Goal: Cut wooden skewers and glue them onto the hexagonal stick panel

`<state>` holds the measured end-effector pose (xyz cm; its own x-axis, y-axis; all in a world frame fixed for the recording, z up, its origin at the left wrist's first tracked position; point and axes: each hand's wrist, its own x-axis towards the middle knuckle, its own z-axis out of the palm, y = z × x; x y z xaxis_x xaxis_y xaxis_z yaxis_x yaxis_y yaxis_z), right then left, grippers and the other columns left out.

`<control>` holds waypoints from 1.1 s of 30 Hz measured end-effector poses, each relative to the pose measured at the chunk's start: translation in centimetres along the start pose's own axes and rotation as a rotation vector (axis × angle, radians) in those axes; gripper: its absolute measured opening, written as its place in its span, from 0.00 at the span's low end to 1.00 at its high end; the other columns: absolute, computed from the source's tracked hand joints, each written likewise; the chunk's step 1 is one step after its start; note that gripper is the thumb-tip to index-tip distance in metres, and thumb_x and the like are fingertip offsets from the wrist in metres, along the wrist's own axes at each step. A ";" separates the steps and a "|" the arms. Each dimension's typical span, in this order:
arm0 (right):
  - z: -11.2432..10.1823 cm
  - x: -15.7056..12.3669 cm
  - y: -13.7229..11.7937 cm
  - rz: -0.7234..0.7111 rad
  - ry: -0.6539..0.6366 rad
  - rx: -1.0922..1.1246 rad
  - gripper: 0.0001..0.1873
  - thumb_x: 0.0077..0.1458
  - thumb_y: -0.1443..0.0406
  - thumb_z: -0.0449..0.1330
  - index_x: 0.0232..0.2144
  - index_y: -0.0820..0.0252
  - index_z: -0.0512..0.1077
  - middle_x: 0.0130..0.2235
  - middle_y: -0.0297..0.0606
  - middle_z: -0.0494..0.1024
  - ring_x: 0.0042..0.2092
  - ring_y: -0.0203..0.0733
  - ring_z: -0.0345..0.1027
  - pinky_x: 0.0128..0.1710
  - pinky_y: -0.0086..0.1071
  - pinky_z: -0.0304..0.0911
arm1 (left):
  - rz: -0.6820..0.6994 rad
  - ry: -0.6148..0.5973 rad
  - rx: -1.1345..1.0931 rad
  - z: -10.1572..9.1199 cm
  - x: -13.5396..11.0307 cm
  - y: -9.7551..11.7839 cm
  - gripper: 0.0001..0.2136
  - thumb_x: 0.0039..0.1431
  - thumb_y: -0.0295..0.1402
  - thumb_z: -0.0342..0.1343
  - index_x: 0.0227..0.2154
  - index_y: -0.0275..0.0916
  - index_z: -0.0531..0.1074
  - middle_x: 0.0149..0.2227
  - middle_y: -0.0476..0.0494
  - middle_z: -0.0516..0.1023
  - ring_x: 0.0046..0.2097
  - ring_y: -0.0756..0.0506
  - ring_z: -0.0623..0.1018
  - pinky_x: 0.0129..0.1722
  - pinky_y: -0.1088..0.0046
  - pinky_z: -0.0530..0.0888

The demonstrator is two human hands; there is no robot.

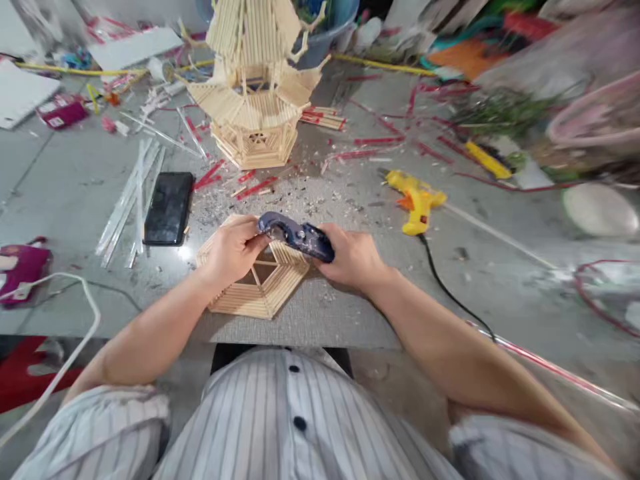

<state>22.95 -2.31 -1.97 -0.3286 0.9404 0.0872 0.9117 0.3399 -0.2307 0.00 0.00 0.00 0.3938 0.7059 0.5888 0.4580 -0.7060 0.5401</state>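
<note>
My right hand (pixel 347 257) is wrapped round one end of a dark blue hand tool (pixel 300 235), perhaps a cutter. The tool's curved other end reaches to the fingertips of my left hand (pixel 235 250). Thumb and fingers of that left hand are pinched together; what lies between them is hidden. Beneath both hands, a hexagonal frame of thin wooden sticks (pixel 280 290) rests on the table, with crossing sticks in its open middle. My left hand covers part of its left side.
Behind stands a tiered wooden-stick pavilion model (pixel 255 110). A black phone (pixel 169 208) and clear glue sticks (pixel 131 200) lie left. To the right is a yellow glue gun (pixel 414 200) with its black cord (pixel 445 290). Red scraps (pixel 367 153) litter the grey table (pixel 350 320).
</note>
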 end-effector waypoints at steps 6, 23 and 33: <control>-0.1 0.4 0.6 -0.130 0.094 0.034 0.28 0.44 0.63 0.56 0.50 0.66 0.64 0.40 0.49 0.78 0.42 0.52 0.73 0.39 0.38 0.64 | -0.017 -0.012 0.004 0.1 -0.2 0.1 0.10 0.57 0.25 0.53 0.20 0.37 0.67 0.25 0.48 0.72 0.29 0.51 0.73 0.29 0.76 0.69; 0.1 0.1 0.5 -0.184 0.171 0.091 0.27 0.45 0.63 0.56 0.50 0.64 0.62 0.43 0.50 0.76 0.44 0.52 0.71 0.43 0.41 0.64 | 0.013 0.066 0.013 0.1 -0.1 0.3 0.04 0.56 0.28 0.56 0.26 0.37 0.71 0.26 0.49 0.74 0.29 0.52 0.72 0.28 0.77 0.68; 0.3 0.1 0.6 -0.186 0.169 0.093 0.27 0.44 0.63 0.56 0.50 0.63 0.62 0.41 0.49 0.76 0.42 0.52 0.71 0.41 0.41 0.64 | 0.042 0.063 0.014 0.0 -0.1 0.4 0.03 0.55 0.24 0.56 0.28 0.37 0.71 0.28 0.50 0.74 0.30 0.53 0.74 0.28 0.80 0.69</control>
<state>23.41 -1.99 -2.42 -0.4351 0.8505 0.2955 0.8104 0.5130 -0.2830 0.14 -0.32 0.12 0.3622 0.6702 0.6478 0.4532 -0.7339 0.5059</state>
